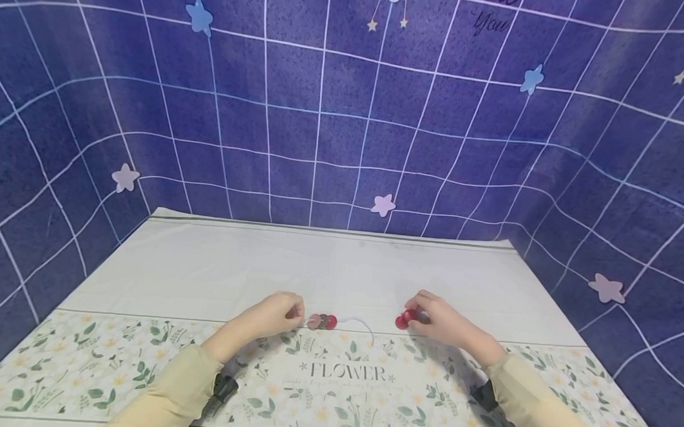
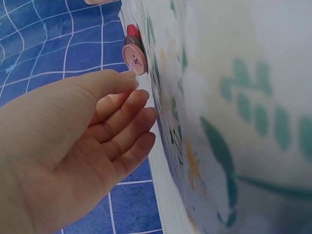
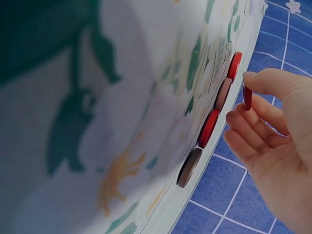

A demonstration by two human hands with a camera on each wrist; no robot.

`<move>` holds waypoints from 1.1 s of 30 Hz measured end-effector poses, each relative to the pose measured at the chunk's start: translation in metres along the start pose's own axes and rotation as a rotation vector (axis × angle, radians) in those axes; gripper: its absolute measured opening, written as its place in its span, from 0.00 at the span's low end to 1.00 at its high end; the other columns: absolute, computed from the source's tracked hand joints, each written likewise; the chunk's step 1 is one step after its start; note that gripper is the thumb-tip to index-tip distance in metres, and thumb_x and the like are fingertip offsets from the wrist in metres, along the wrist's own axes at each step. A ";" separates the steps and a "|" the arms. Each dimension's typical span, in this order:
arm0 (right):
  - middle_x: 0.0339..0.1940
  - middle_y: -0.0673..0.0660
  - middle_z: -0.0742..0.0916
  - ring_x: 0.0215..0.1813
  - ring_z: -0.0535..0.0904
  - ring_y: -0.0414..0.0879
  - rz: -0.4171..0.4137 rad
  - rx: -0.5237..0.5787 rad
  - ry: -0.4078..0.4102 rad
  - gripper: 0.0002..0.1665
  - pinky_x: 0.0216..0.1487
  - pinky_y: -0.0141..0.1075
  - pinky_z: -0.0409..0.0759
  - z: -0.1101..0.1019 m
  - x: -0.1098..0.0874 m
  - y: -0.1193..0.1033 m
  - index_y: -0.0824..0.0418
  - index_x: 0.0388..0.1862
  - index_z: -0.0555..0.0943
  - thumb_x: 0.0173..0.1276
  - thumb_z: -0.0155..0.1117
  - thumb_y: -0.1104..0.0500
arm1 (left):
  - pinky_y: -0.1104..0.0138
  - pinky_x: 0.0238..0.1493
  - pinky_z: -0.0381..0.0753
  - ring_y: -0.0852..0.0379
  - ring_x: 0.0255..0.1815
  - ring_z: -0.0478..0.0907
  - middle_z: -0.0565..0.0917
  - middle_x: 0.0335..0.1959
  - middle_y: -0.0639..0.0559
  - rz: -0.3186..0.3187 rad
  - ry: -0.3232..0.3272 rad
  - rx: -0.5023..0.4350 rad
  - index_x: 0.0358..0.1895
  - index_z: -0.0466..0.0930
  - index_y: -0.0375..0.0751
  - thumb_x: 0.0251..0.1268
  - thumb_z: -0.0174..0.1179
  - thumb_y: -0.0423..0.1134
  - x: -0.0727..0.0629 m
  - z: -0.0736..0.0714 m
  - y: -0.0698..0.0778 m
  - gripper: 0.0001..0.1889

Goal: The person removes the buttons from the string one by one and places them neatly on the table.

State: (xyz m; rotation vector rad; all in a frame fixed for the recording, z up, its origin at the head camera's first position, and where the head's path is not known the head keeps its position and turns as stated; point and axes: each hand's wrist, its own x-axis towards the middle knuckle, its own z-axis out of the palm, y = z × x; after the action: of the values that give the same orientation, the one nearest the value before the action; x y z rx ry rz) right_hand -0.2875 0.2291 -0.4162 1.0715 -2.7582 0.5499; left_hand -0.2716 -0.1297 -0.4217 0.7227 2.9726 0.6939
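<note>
Thumb and fingertips of my left hand (image 1: 275, 316) pinch the end of a thin pale cord (image 1: 372, 335) close to the table. On that cord a pink button (image 2: 135, 59), a dark grey-brown button (image 1: 323, 321) and a red button (image 1: 332, 322) sit side by side, just right of the hand. The cord's other end curves loosely over the tablecloth to the right. Between thumb and fingers, my right hand (image 1: 441, 322) holds another red button (image 3: 247, 98), seen edge-on in the right wrist view and raised off the table.
Beside the right hand, a row of loose buttons lies on the cloth: red (image 3: 235, 65), dusty pink (image 3: 223, 94), red (image 3: 208, 128) and brown (image 3: 189, 168). The tablecloth (image 1: 339, 271) carries a flower-print band. A blue gridded curtain (image 1: 346, 136) encloses the table's back and sides.
</note>
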 end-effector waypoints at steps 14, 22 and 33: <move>0.38 0.55 0.81 0.41 0.79 0.48 -0.043 0.009 0.025 0.14 0.47 0.41 0.80 0.000 -0.004 0.007 0.67 0.42 0.80 0.57 0.66 0.63 | 0.71 0.33 0.75 0.66 0.26 0.70 0.73 0.22 0.62 0.019 0.004 -0.011 0.27 0.74 0.48 0.58 0.62 0.39 0.000 0.001 -0.002 0.06; 0.38 0.55 0.81 0.40 0.79 0.47 -0.030 0.000 0.027 0.14 0.46 0.40 0.80 -0.004 -0.006 0.006 0.66 0.42 0.80 0.56 0.66 0.63 | 0.72 0.33 0.74 0.65 0.26 0.71 0.74 0.22 0.61 0.023 -0.005 -0.029 0.27 0.75 0.48 0.59 0.62 0.38 0.000 0.000 -0.001 0.06; 0.39 0.55 0.82 0.41 0.79 0.47 -0.016 0.007 0.025 0.14 0.46 0.40 0.80 -0.006 -0.010 0.008 0.66 0.43 0.80 0.57 0.66 0.64 | 0.71 0.34 0.75 0.66 0.27 0.71 0.75 0.23 0.62 0.039 -0.007 -0.029 0.28 0.75 0.48 0.59 0.62 0.39 0.000 0.001 -0.003 0.06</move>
State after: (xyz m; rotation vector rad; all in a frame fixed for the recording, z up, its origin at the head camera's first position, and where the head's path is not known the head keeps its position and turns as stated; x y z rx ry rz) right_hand -0.2852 0.2432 -0.4159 1.0805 -2.7258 0.5676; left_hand -0.2729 -0.1317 -0.4235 0.7822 2.9432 0.7328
